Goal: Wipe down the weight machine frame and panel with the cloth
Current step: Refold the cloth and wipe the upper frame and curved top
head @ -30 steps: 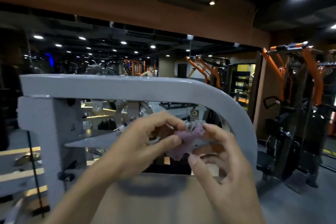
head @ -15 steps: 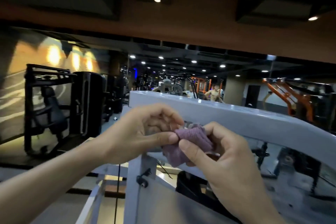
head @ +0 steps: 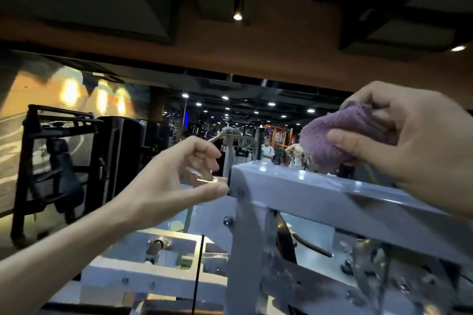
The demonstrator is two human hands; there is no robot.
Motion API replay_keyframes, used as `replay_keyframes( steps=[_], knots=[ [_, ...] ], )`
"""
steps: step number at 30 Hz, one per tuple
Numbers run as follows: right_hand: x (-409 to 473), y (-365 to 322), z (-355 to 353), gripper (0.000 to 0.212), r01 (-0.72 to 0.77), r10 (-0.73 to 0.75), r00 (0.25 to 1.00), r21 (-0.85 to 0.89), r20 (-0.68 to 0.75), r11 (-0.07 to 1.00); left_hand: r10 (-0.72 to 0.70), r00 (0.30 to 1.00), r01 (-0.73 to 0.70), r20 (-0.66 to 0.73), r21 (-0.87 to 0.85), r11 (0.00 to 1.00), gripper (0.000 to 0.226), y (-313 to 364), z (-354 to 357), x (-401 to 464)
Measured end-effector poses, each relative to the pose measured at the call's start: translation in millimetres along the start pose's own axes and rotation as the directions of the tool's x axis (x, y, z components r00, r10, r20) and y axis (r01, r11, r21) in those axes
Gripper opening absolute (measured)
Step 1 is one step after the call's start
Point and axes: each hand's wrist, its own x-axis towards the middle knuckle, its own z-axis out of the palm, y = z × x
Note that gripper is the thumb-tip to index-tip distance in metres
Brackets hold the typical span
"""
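— What is seen of the room?

— A dim gym hall is shown, lit by small ceiling spotlights, with a long wall mirror in which rows of machines are reflected. A painted mural is seen on the wall at the left.

— And where is the cloth?

— The purple cloth is held bunched up in the right hand, at the upper right, just above the top bar of the grey machine frame. Whether the bar is touched by the cloth cannot be told; its lower edge is seen right at the bar's far edge.

— How is it gripped?

— It is pinched between the thumb in front and the curled fingers behind and above, so that most of the wad is left sticking out to the left.

— What of the other hand?

— The left hand is held out beside the near end of the bar. Nothing is gripped by it. Its fingers are loosely curled and spread, and its thumb is stretched out toward the end of the bar, at or almost at the corner.

— What else is shown?

— Below the bar, grey cross-members, bolts and a thin black cable are seen, blurred. A black exercise machine stands well off to the left.
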Motion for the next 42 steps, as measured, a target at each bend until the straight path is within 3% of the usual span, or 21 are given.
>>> replay_keyframes(
  steps=[6, 10, 13, 17, 20, 26, 33, 37, 40, 42],
  knots=[
    [65, -3, 40, 0.012, 0.026, 0.055, 0.972, -0.341, 0.227, 0.940, -0.014, 0.992, 0.020, 0.127, -0.050, 0.999, 0.091, -57, 7, 34],
    [102, 5, 80, 0.001, 0.085, 0.093, 0.935, -0.473, 0.341, 0.877, -0.029, 0.977, 0.055, 0.210, -0.116, 0.992, 0.105, -77, 20, 49],
    [118, 8, 105, 0.007, 0.110, 0.126, 0.909, -0.521, 0.396, 0.846, -0.009, 0.961, 0.064, 0.275, -0.193, 0.979, 0.107, -89, 27, 55],
    [128, 9, 122, 0.004, 0.065, 0.217, 0.847, -0.500, 0.486, 0.864, 0.016, 0.953, 0.076, 0.301, -0.289, 0.954, 0.106, -99, 37, 54],
    [127, 2, 120, 0.013, -0.123, 0.328, 0.747, -0.364, 0.578, 0.923, 0.025, 0.951, 0.080, 0.307, -0.324, 0.943, 0.106, -104, 43, 53],
    [106, -22, 104, 0.026, -0.185, 0.309, 0.651, -0.249, 0.694, 0.951, 0.059, 0.958, 0.065, 0.279, -0.414, 0.908, 0.098, -108, 53, 48],
    [110, -32, 117, 0.024, -0.162, 0.337, 0.640, -0.308, 0.690, 0.938, 0.052, 0.974, 0.056, 0.221, -0.456, 0.888, 0.106, -112, 60, 44],
    [105, -47, 109, 0.028, -0.158, 0.353, 0.580, -0.324, 0.734, 0.933, 0.037, 0.980, 0.062, 0.195, -0.478, 0.876, 0.111, -112, 62, 44],
    [90, -67, 88, 0.041, -0.185, 0.330, 0.598, -0.275, 0.730, 0.943, 0.037, 0.983, 0.059, 0.178, -0.507, 0.860, 0.119, -113, 64, 42],
    [87, -72, 89, 0.036, -0.195, 0.322, 0.606, -0.256, 0.727, 0.947, 0.034, 0.985, 0.056, 0.166, -0.511, 0.858, 0.121, -113, 65, 41]
  ],
)
